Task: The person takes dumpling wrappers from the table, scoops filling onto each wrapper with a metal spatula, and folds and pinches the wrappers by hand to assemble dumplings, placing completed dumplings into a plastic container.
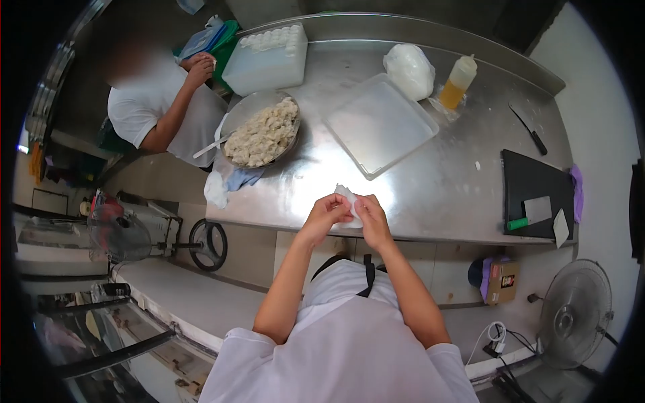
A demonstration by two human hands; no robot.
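At the front edge of the steel table, my left hand (pixel 326 216) and my right hand (pixel 371 218) are close together. Both have their fingers pinched on a thin white dough wrapper (pixel 347 195), which is folded upward between them. Whether anything lies inside the wrapper is hidden by my fingers. To the left of my hands stands a large bowl (pixel 293 138) heaped with pale, lumpy filling (pixel 259 138), a light-handled utensil (pixel 211 146) resting in it. Beyond my hands lies a flat clear plastic tray (pixel 376 124).
Across the table's left side, a person (pixel 164 111) holds a small pale piece near a white container (pixel 265 64) topped with white pieces. A white bagged lump (pixel 410 70), an oil bottle (pixel 459 82), a knife (pixel 531 131) and a black board (pixel 527 178) with a green-handled blade (pixel 537 210) are rightward.
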